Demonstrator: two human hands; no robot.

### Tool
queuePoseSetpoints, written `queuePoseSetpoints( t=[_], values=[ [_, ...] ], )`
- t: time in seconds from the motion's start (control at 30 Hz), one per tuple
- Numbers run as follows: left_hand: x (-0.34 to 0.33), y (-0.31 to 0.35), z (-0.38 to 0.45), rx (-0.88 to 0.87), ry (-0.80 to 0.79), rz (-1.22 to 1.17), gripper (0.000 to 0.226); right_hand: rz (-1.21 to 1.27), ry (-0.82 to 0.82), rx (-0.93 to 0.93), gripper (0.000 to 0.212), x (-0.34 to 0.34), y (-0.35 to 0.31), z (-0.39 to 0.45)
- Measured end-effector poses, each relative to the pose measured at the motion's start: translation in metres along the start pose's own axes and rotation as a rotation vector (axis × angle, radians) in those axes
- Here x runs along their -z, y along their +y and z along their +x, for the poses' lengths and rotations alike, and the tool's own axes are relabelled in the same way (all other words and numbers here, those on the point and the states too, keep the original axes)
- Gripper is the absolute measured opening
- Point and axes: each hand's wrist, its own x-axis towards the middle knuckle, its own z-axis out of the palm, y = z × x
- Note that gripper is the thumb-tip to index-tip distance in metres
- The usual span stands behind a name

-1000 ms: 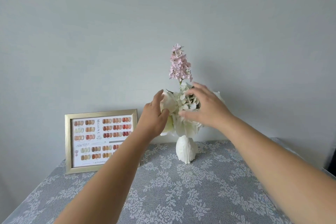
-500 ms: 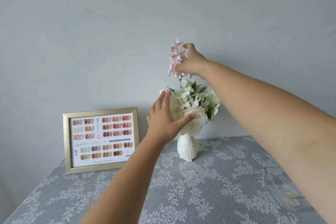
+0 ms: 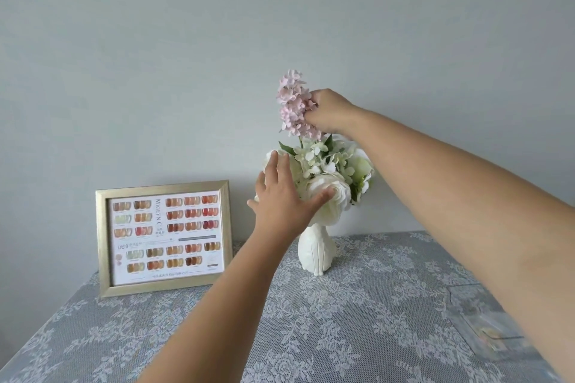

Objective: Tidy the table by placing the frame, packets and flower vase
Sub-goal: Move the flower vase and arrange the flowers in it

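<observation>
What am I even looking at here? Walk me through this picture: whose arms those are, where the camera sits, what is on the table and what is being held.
No machine here: the arms belong to a person wearing a wide-angle camera on the head, looking forward and down. The single view shows a table under a lace tablecloth against a plain wall. A gold frame holding a colour chart stands at the back left. Beside it is a white vase of white flowers with a tall pink flower spike. The right hand pinches the pink spike. The left hand rests flat and open against the white blooms. A clear packet lies at the right edge, partly hidden by the right arm.
</observation>
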Motion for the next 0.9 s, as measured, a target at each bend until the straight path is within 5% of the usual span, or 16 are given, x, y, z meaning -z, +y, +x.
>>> queuePoseSetpoints(
  t=[0.9],
  values=[
    [0.003, 0.007, -0.003, 0.03, -0.015, 0.033, 0.116, -0.137, -0.048, 0.03, 0.009, -0.018, 0.013, -0.005]
  ],
)
